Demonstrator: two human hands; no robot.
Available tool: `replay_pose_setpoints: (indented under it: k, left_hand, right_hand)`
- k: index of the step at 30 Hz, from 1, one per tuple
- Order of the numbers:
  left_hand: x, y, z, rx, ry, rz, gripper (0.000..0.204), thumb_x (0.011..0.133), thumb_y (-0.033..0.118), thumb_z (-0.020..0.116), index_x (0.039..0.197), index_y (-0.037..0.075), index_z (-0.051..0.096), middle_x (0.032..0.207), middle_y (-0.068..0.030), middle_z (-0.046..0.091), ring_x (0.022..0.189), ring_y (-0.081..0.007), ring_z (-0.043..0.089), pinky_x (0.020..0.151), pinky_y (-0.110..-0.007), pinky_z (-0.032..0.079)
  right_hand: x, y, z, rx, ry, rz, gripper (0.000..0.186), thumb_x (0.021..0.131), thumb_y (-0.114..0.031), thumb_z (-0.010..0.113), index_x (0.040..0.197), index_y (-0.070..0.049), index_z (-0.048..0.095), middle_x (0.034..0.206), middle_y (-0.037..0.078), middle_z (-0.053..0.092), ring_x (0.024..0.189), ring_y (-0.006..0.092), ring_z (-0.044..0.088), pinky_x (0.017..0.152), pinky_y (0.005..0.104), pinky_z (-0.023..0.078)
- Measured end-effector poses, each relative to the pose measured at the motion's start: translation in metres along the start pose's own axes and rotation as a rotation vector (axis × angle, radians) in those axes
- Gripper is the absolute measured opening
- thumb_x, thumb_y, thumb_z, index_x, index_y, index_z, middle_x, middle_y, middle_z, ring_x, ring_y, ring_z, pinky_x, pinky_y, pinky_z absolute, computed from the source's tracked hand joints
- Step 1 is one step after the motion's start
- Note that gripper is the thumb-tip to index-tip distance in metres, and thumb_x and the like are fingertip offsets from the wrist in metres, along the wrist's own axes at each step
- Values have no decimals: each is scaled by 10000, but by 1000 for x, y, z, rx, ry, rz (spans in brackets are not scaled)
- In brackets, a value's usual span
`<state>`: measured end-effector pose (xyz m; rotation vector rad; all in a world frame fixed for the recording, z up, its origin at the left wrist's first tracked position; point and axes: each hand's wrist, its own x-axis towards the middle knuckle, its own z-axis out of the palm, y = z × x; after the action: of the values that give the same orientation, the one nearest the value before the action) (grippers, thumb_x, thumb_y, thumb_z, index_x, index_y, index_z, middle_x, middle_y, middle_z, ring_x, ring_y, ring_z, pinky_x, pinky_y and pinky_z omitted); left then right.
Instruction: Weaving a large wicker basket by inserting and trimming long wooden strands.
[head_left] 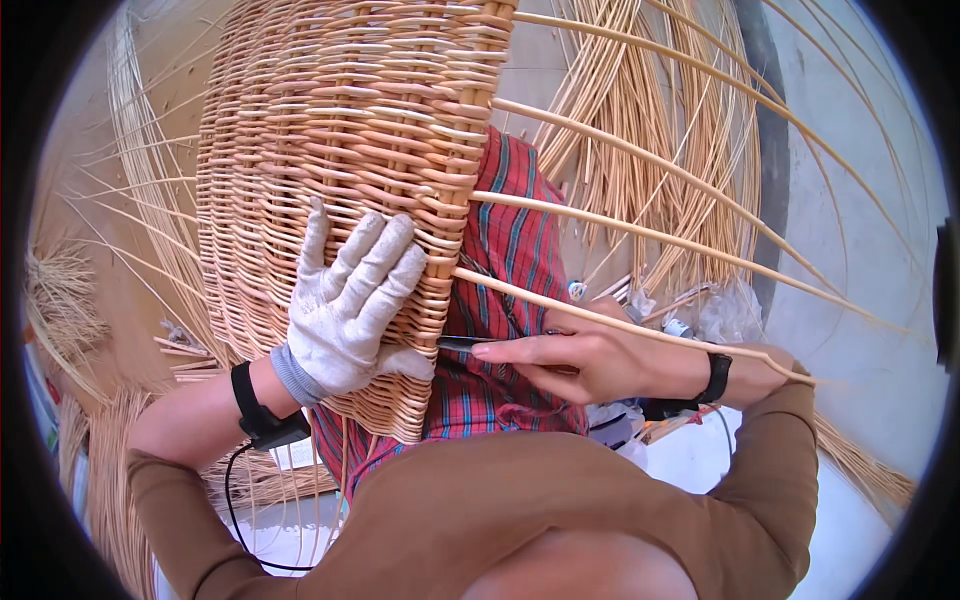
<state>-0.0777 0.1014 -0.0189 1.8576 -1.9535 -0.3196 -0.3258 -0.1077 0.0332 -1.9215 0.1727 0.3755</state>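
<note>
Beneath the left hand [355, 305] and stretching well past it, basket [330, 130] with long axis running away from the body, far end angled slightly rightward and cut off from view; near end just below the left thumb, woven face toward the hands. Well beyond the right hand [590, 360], thick bundle [610, 90] of canes. Between the hands and partly under the basket, red checked cloth [500, 410]. Out from the basket's right edge, rods [560, 207] pointing rightward, with the nearest crossing over the right wrist. On the left: gloved, fingers extended and slightly spread, laid on the weave without gripping. On the right: bare, partly curled, index finger straight, closed on thin tool [458, 345] at the basket's edge.
</note>
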Motion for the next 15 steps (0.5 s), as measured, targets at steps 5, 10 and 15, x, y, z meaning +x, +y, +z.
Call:
replay_pose_setpoints:
  k: [5,10,15]
  left_hand:
    - [9,2,3,12,-9,-22,1086,756,803,571,1537,53,481,1606,-171,457,1544,-349,350,1262,-671,126]
    - [7,5,0,25,-4,-34,1098,704,765,653,1530,58,498,1614,-166,448,1535,-358,360,1273,-641,133]
    - [6,6,1,13,28,-22,1156,641,739,718,1535,44,487,1608,-193,446,1521,-397,371,1273,-634,138]
  right_hand:
    - [3,9,7,-18,82,-120,562,907,-52,718,1422,-273,676,661,79,562,593,253,561,582,397,480]
    - [15,14,-5,144,-321,75,736,911,-9,666,1579,-264,493,854,104,696,637,260,608,644,418,527]
    - [-3,40,30,1327,-560,394,950,911,-80,726,1695,-230,211,829,15,608,635,84,533,540,259,411]
